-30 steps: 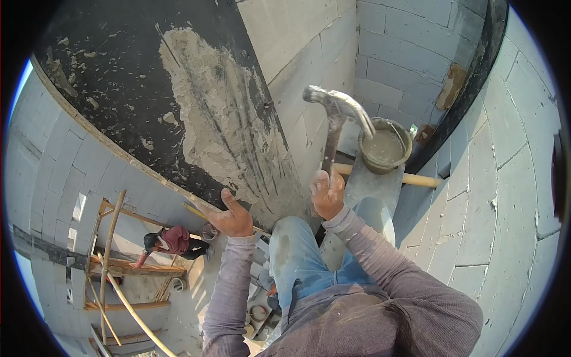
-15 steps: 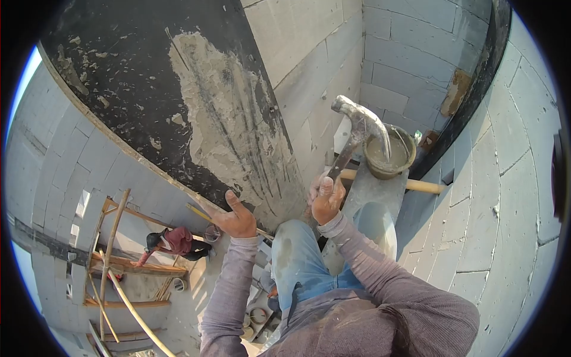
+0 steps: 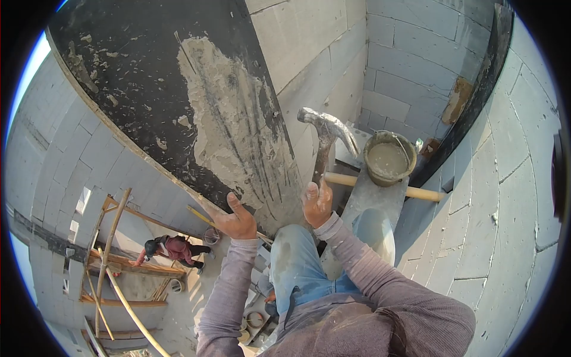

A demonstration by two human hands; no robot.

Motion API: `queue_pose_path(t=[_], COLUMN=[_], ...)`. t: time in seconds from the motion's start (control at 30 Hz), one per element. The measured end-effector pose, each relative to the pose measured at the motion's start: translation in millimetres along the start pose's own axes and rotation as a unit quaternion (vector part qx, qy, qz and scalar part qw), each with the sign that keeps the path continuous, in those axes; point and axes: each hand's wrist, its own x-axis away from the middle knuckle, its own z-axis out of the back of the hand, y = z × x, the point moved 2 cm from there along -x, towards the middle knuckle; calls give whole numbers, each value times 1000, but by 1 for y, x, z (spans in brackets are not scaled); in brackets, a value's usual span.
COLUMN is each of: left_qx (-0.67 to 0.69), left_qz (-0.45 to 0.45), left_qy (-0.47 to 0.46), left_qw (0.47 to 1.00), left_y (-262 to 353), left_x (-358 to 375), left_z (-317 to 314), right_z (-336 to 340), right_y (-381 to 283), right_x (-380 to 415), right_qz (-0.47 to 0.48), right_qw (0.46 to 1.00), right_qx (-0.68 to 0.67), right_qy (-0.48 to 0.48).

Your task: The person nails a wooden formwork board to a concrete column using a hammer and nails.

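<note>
Spreading across the upper left, the dark panel (image 3: pixel 148 77) is carrying smeared mortar (image 3: pixel 238 125); the bucket (image 3: pixel 389 159) is standing on a plank (image 3: pixel 372 199); the right hand (image 3: pixel 317 205) is gripping the claw hammer (image 3: pixel 325 134) upright, beside the panel; the left hand (image 3: pixel 236 222) is spreading open at its edge.

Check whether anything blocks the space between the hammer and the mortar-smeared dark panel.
Nothing visible stands between the hammer in the right hand and the dark panel. The left hand is at the panel's lower edge; the bucket is on the hammer's other side. Depth is uncertain.
</note>
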Motion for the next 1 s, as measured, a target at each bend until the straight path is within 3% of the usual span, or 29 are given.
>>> queue_pose_path(t=[0.03,0.1,0.17,0.2,0.27,0.3,0.37,0.4,0.47,0.57,0.63,0.7,0.77,0.87,0.9,0.97,1.0], left_qx=[-52,-102,-6,-10,-35,-38,-57,-45,-6,-17,81,112,122,269,270,148,262], left_qz=[2,1,-11,-8,-3,3,-28,-31,-40,-37,-61,-74,-36,216,217,214,266], left_qy=[1,-1,8,7,5,2,9,3,0,-129,-221,-233,-217,-120,-120,-76,7], left_qw=[999,995,1000,1000,999,999,998,998,999,991,970,963,968,931,930,962,928], left_y=[-8,-9,-3,-4,-9,-13,-19,-15,-12,-23,-15,-43,-77,-121,-125,-144,-176], left_x=[2,6,1,2,4,6,4,2,-2,-3,-11,-7,12,46,54,72,92], left_z=[-1,1,-2,1,-1,0,-1,0,0,17,39,55,59,41,26,-5,-19], right_z=[-2,0,3,0,0,9,33,42,68,95,121,143,166,184,185,185,181], right_y=[-2,-2,-7,-5,-1,-1,-3,-24,-41,-31,-20,4,31,64,68,69,63], right_x=[2,2,5,5,-6,-4,-6,-5,1,15,30,29,40,63,68,82,85], right_qz=[69,35,-69,-73,69,63,-126,-176,-246,-301,-360,-378,-483,-545,-544,-595,-592], right_qw=[995,998,997,996,997,997,986,968,947,935,923,917,872,834,835,795,797], right_qx=[59,43,-32,-32,45,47,-64,-159,-187,-183,-135,-117,-72,-79,-77,-118,-120], right_qy=[44,-8,-24,-27,6,2,-92,-84,-82,-40,-24,-43,-36,-31,-31,-14,-8])
